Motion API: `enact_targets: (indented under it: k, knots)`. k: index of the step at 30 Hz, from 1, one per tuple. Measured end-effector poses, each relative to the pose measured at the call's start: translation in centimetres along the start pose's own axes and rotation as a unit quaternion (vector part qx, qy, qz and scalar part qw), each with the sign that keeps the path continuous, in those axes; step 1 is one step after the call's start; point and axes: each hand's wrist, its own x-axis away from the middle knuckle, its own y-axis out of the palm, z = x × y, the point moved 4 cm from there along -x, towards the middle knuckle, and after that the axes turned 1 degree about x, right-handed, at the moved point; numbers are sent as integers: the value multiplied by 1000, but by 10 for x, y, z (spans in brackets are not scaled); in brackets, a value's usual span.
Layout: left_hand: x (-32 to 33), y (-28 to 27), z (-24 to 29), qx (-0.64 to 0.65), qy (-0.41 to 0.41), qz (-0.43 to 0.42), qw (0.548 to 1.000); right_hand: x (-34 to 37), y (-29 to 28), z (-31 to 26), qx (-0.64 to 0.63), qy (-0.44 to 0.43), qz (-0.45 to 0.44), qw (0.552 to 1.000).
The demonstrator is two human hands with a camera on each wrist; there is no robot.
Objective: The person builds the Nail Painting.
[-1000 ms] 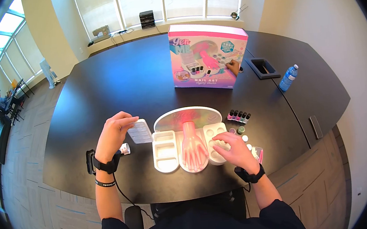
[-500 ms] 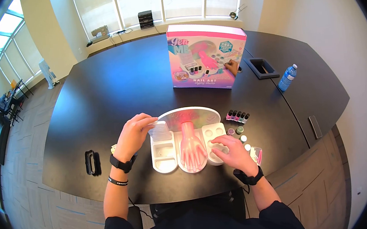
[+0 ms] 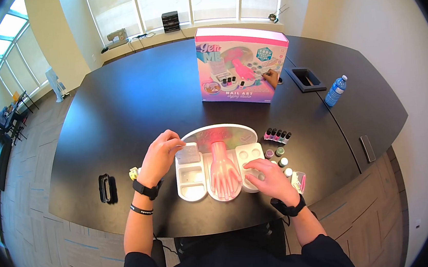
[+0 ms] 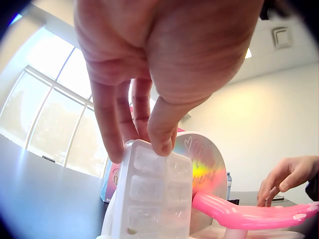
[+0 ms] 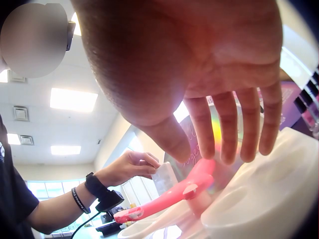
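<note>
My left hand point(image 3: 160, 156) pinches the top edge of a white plastic case point(image 4: 154, 194) with small clear compartments, thumb on one face and fingers on the other. The case stands upright in the back section of the white left tray point(image 3: 192, 174). Beside that tray lies a pink model hand point(image 3: 224, 176), palm down, in front of a curved shiny backboard point(image 3: 199, 139). My right hand point(image 3: 271, 179) hovers over the front of the right tray point(image 3: 249, 149), which has round wells; its fingers are loosely extended and hold nothing.
A pink nail art box point(image 3: 245, 86) stands farther back. Right of the trays are several polish bottles point(image 3: 277, 136), small jars point(image 3: 280, 151) and a clear container point(image 3: 299, 182). A water bottle point(image 3: 335, 92) stands at the right. A black frame-like object point(image 3: 105, 189) lies at the left.
My left hand has carried the white case rightward from beside the left tray and set it upright in its back section. The right hand has stayed nearly in place.
</note>
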Motion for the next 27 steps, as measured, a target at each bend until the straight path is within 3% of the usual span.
enact_targets:
  k: [14, 27]
  knots:
    - [3, 3, 1, -75, 18, 28, 997, 0, 0, -4, -2, -1, 0, 1000]
    - [22, -16, 4, -23, -1, 51, 998, 0, 2, 0, 2, -8, -2, 1000]
